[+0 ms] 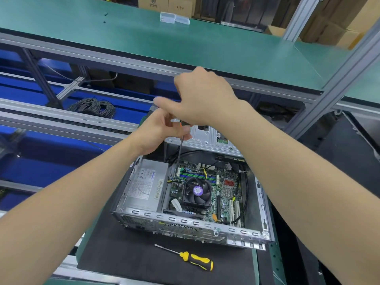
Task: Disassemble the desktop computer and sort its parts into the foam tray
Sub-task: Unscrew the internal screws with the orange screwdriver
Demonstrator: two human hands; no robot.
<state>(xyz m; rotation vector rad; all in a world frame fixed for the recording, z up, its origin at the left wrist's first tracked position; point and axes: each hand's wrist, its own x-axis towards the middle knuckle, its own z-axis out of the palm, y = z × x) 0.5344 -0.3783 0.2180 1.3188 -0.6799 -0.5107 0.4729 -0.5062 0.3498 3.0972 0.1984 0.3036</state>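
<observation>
The computer case [193,225] is bare sheet metal, dull silver and smooth. Inside it at the left, the power supply [144,186] is matt grey metal with paper labels. Beside that, the fan [197,192] is black plastic with a glossy purple sticker. Under the case lies a matt black mat [123,258], perhaps foam or rubber. In front of the case, the yellow screwdriver [186,257] has a plastic-looking handle and a bright metal shaft. Over the case, the long screwdriver [179,153] shows a dark metal shaft.

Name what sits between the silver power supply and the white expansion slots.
In the head view, the black cooler fan with a purple centre label sits there, between the power supply and the white slots, on the green motherboard.
</observation>
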